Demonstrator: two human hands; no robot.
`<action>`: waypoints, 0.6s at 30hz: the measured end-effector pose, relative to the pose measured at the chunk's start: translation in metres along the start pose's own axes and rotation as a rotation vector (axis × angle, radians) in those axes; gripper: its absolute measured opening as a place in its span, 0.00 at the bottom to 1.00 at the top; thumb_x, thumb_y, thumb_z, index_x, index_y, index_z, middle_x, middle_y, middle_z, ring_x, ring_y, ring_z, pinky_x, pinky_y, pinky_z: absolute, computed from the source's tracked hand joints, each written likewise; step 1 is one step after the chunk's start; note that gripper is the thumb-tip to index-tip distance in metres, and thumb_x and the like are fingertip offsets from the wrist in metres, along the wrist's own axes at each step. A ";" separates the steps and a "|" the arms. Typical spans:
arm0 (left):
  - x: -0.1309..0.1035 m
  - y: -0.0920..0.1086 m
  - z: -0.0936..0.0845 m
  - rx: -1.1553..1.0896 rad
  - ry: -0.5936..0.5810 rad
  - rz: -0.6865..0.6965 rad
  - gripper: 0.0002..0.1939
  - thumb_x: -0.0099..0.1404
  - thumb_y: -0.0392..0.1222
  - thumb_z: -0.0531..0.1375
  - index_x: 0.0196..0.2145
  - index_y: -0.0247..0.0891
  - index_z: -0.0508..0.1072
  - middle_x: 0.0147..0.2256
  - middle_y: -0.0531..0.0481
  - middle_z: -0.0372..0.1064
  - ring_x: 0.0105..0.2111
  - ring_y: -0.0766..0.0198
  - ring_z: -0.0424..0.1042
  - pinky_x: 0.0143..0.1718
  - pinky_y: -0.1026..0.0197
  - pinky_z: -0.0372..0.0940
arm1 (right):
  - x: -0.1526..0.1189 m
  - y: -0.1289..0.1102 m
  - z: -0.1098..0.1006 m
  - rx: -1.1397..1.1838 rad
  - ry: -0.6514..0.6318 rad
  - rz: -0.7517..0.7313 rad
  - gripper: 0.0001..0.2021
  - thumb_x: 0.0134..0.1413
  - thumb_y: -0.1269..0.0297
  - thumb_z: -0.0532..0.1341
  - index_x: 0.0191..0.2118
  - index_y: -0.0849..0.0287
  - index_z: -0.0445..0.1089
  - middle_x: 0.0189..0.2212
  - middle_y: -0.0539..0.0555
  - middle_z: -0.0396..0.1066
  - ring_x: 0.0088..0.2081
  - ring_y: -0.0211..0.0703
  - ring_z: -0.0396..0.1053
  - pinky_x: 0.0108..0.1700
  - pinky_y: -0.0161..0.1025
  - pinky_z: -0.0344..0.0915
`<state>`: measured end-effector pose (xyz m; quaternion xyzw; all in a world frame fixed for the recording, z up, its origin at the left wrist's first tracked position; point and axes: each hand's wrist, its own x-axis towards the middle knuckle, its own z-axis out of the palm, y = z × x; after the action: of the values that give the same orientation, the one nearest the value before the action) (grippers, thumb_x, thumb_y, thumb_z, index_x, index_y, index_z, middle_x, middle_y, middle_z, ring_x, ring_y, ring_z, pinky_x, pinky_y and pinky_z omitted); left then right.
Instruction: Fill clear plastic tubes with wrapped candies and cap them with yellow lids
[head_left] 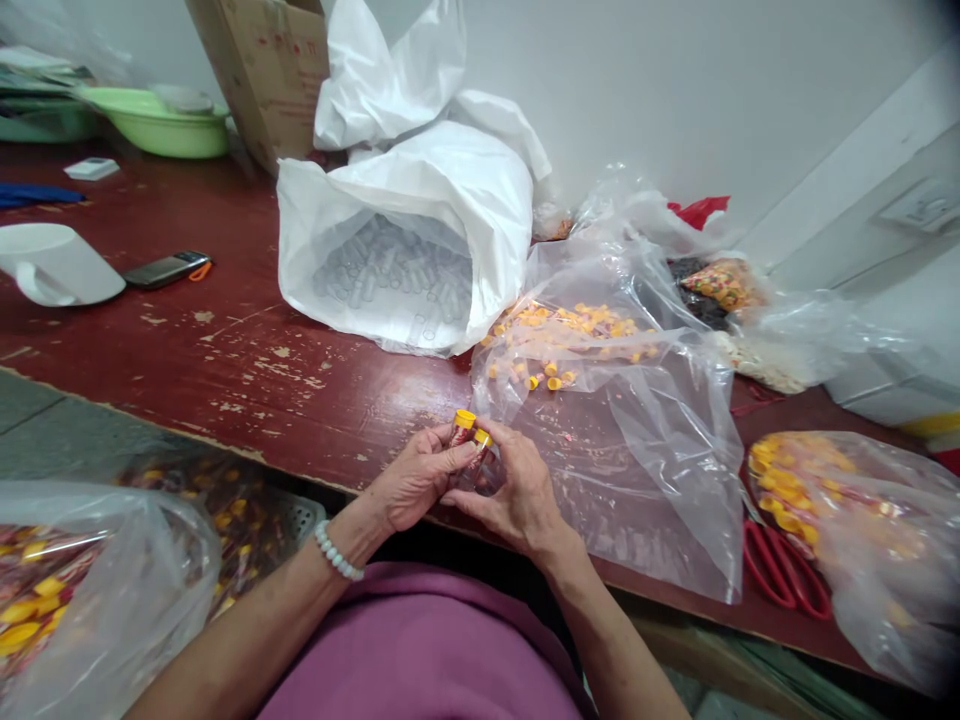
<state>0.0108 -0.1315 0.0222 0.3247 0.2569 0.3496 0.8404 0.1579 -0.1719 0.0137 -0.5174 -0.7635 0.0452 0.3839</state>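
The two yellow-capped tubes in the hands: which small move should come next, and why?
Perhaps lower the two tubes into the pale basket at lower left. Left hand and right hand hold them, both wear yellow caps, and similar tubes seem to lie there.

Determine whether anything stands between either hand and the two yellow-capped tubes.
Nothing visible does: the left hand is directly on the yellow-capped tubes, and the right hand curls close about them.

Pale wall (637, 90); scuffed red table (180, 340); grey tiled floor (37, 440).
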 end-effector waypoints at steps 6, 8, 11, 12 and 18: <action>-0.001 0.000 -0.001 0.076 -0.052 -0.044 0.15 0.57 0.42 0.65 0.40 0.33 0.72 0.35 0.46 0.72 0.32 0.66 0.71 0.35 0.64 0.65 | -0.002 0.006 0.003 -0.011 0.053 0.008 0.36 0.39 0.46 0.69 0.53 0.60 0.64 0.43 0.61 0.73 0.43 0.51 0.72 0.47 0.47 0.67; -0.002 -0.002 -0.002 0.100 -0.057 -0.070 0.14 0.58 0.42 0.65 0.40 0.32 0.71 0.35 0.45 0.72 0.30 0.66 0.71 0.32 0.65 0.65 | -0.004 0.007 0.006 0.032 0.031 0.041 0.36 0.38 0.47 0.69 0.53 0.60 0.63 0.44 0.60 0.73 0.44 0.51 0.72 0.48 0.46 0.67; -0.008 -0.003 -0.005 0.086 -0.040 -0.073 0.14 0.59 0.41 0.64 0.41 0.34 0.69 0.33 0.47 0.71 0.28 0.66 0.72 0.29 0.65 0.65 | -0.006 0.004 0.011 0.112 -0.062 0.049 0.39 0.41 0.50 0.69 0.58 0.58 0.58 0.52 0.60 0.68 0.51 0.51 0.67 0.53 0.47 0.65; -0.013 -0.001 -0.008 0.076 -0.021 -0.058 0.15 0.59 0.41 0.63 0.43 0.36 0.68 0.33 0.48 0.70 0.27 0.65 0.72 0.28 0.64 0.65 | -0.006 0.001 0.011 0.145 -0.098 0.048 0.42 0.41 0.50 0.69 0.61 0.58 0.55 0.56 0.61 0.64 0.55 0.52 0.64 0.55 0.48 0.63; -0.088 0.042 -0.072 0.143 0.409 0.143 0.19 0.56 0.38 0.65 0.45 0.41 0.67 0.32 0.50 0.72 0.28 0.60 0.74 0.25 0.62 0.67 | -0.003 0.010 -0.005 0.261 -0.060 0.264 0.29 0.52 0.53 0.62 0.59 0.53 0.59 0.55 0.58 0.64 0.49 0.48 0.67 0.49 0.47 0.66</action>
<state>-0.1093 -0.1484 0.0231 0.3231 0.4223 0.4480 0.7187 0.1687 -0.1711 0.0110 -0.5572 -0.6877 0.2095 0.4155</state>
